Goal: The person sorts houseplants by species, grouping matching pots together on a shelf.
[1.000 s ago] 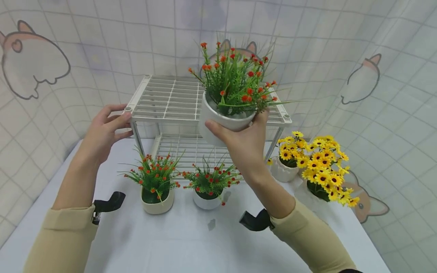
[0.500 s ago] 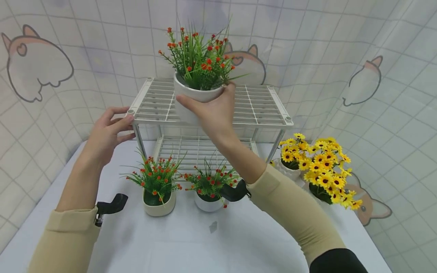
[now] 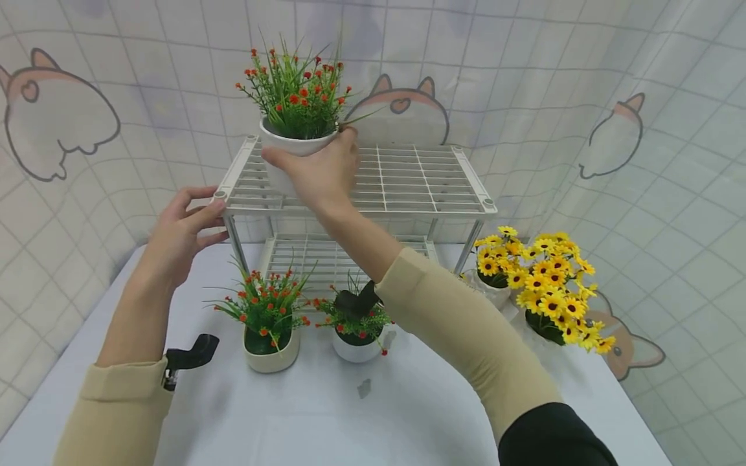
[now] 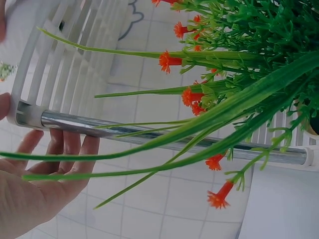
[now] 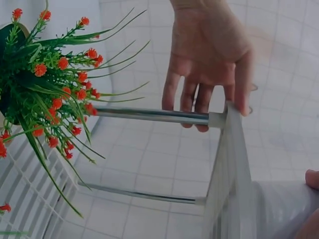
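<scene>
Tabletop (image 3: 291, 430) holds four plants (image 3: 270, 317), right hand (image 3: 326, 169) one plant (image 3: 300, 107).

Head view: covering front of held white pot (image 3: 303, 147) at eleven o'clock with right hand (image 3: 326, 167), leaving base contact with rack (image 3: 419, 213) unclear. Masking part of middle red-flowered plant (image 3: 373, 321) at six o'clock behind black wrist mount (image 3: 357, 301). Cutting off right sleeve (image 3: 460, 330) at five, left sleeve (image 3: 116, 395) at eight. Left wrist view: cropping left hand (image 4: 45, 194) at eight. Right wrist view: cropping right hand at four.
</scene>
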A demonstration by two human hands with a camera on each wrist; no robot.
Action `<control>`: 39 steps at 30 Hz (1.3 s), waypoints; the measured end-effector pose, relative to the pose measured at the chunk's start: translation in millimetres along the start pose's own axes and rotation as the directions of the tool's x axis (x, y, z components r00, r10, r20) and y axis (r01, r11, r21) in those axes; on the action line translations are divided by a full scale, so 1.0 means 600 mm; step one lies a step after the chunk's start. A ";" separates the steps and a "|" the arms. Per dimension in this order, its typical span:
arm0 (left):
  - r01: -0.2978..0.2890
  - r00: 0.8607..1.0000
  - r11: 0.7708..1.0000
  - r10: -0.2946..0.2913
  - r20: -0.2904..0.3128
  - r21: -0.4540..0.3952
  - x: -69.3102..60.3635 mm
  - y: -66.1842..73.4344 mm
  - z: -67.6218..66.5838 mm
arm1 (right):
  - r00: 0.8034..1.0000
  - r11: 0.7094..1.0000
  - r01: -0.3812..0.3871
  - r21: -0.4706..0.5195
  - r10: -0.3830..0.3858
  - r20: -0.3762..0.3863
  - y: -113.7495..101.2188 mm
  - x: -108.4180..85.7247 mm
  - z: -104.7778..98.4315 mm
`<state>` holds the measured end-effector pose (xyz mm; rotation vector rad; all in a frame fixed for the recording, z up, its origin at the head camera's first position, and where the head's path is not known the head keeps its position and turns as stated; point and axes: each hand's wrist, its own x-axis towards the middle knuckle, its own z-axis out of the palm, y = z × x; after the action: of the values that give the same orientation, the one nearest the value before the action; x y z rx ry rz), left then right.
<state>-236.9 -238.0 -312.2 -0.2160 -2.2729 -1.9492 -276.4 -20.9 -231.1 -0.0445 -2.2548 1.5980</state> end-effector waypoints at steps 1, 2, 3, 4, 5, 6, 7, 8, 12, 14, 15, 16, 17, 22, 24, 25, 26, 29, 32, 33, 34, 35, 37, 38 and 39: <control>-0.002 1.000 1.000 0.002 0.002 -0.001 -0.001 0.001 -0.001 | 1.000 1.000 -0.006 -0.013 0.006 -0.006 -0.001 0.001 0.006; -0.004 1.000 1.000 0.004 0.003 -0.003 -0.001 0.001 -0.001 | 1.000 1.000 -0.011 -0.023 0.011 -0.008 -0.002 0.002 0.011; -0.004 1.000 1.000 0.004 0.005 0.001 -0.002 0.001 -0.002 | 1.000 0.999 -0.011 -0.033 0.010 -0.010 -0.001 0.002 0.017; -0.005 1.000 1.000 0.005 0.010 -0.001 -0.002 0.000 -0.002 | 1.000 0.999 -0.009 -0.049 0.008 -0.012 0.000 0.003 0.022; -0.006 1.000 1.000 0.006 0.010 0.000 -0.003 0.000 -0.003 | 1.000 0.998 -0.003 -0.057 0.002 -0.010 0.001 0.003 0.026; -0.007 1.000 1.000 0.007 0.011 0.000 -0.003 -0.001 -0.003 | 1.000 0.998 0.006 -0.066 -0.007 -0.007 0.002 0.004 0.030; -0.008 1.000 1.000 0.008 0.012 -0.005 -0.003 -0.001 -0.003 | 1.000 0.997 0.014 -0.071 -0.014 -0.001 0.003 0.005 0.034; -0.011 1.000 1.000 0.011 0.014 -0.003 -0.002 -0.002 -0.004 | 1.000 0.997 0.026 -0.074 -0.025 0.007 0.005 0.005 0.037; -0.028 0.999 0.999 0.029 0.029 -0.028 0.005 -0.003 -0.003 | 0.997 0.996 0.071 -0.045 -0.069 0.042 0.011 0.008 0.037; -0.030 0.999 0.999 0.031 0.037 -0.035 0.007 -0.003 -0.003 | 0.995 0.997 0.078 -0.022 -0.076 0.064 0.014 0.007 0.031; -0.027 0.999 0.999 0.028 0.039 -0.037 0.007 -0.003 -0.003 | 0.994 0.997 0.078 -0.012 -0.077 0.074 0.014 0.005 0.027; -0.025 0.999 0.999 0.026 0.041 -0.035 0.007 -0.004 -0.003 | 0.994 0.997 0.077 -0.001 -0.077 0.082 0.015 0.002 0.023; -0.023 0.999 0.999 0.024 0.040 -0.029 0.007 -0.004 -0.003 | 0.993 0.997 0.080 0.005 -0.080 0.090 0.015 0.000 0.018; -0.028 0.999 0.999 0.029 0.026 -0.031 0.006 -0.008 -0.002 | 0.988 0.993 0.112 0.026 -0.114 0.109 0.016 -0.012 -0.002; -0.035 0.999 0.999 0.036 0.026 -0.035 0.005 -0.008 -0.002 | 0.987 0.993 0.119 0.028 -0.121 0.104 0.017 -0.013 -0.003; -0.037 0.999 0.999 0.038 0.028 -0.032 0.004 -0.009 -0.003 | 0.988 0.993 0.118 0.027 -0.120 0.101 0.019 -0.014 -0.001; -0.036 0.999 0.999 0.038 0.031 -0.040 0.004 -0.010 -0.004 | 0.988 0.993 0.115 0.025 -0.117 0.099 0.021 -0.014 0.001; -0.040 0.998 0.997 0.042 0.035 -0.072 0.002 -0.011 -0.005 | 0.990 0.994 0.108 0.020 -0.110 0.089 0.022 -0.012 0.012; -0.048 0.998 0.992 0.052 0.034 -0.119 0.004 -0.011 -0.006 | 0.991 0.994 0.111 0.000 -0.111 0.080 0.019 -0.006 0.023; -0.053 0.998 0.992 0.057 0.034 -0.117 0.004 -0.011 -0.006 | 0.991 0.994 0.111 -0.012 -0.110 0.074 0.018 -0.003 0.025; -0.055 0.998 0.992 0.059 0.036 -0.115 0.004 -0.011 -0.006 | 0.992 0.994 0.109 -0.027 -0.107 0.069 0.017 -0.001 0.028; -0.056 0.997 0.992 0.060 0.038 -0.113 0.005 -0.011 -0.005 | 0.992 0.993 0.107 -0.042 -0.104 0.067 0.016 0.002 0.030; -0.056 0.997 0.994 0.060 0.039 -0.097 0.005 -0.012 -0.005 | 0.993 0.994 0.098 -0.057 -0.094 0.069 0.014 0.005 0.032; -0.055 0.997 0.994 0.059 0.040 -0.095 0.005 -0.013 -0.005 | 0.993 0.994 0.095 -0.058 -0.091 0.073 0.013 0.006 0.032; -0.053 0.998 0.994 0.058 0.041 -0.097 0.005 -0.013 -0.005 | 0.993 0.994 0.094 -0.060 -0.089 0.079 0.013 0.007 0.031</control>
<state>-241.2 -242.1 -318.7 -0.3317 -2.1763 -2.0467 -287.5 -33.9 -242.4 0.1029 -2.3295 1.5039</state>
